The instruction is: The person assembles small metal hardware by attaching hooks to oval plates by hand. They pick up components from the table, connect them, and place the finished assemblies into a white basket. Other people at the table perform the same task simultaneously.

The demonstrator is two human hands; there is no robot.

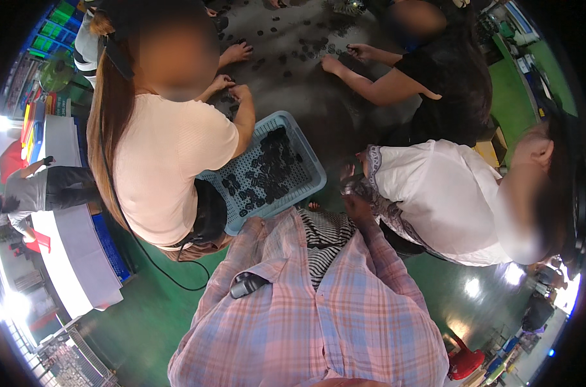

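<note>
A light blue plastic basket [314, 169] with perforated walls stands in front of me, holding many small black parts [270, 169]. My left hand [252, 225] is at the basket's near rim, apparently against it; its fingers are hidden. To the right of the basket, my right hand [357, 208] hangs low beside the patterned cuff of a co-worker in white. Its fingers are dark and hard to make out. A dark, shiny shape lies just above it, and I cannot tell whether the hand touches it.
A dark table [306, 97] with scattered small black pieces lies ahead. Co-workers sit close on the left, far right and near right, two with hands at the pieces. A black cable [170, 274] hangs at the left above the green floor [148, 316]. A red stool [466, 361] stands lower right.
</note>
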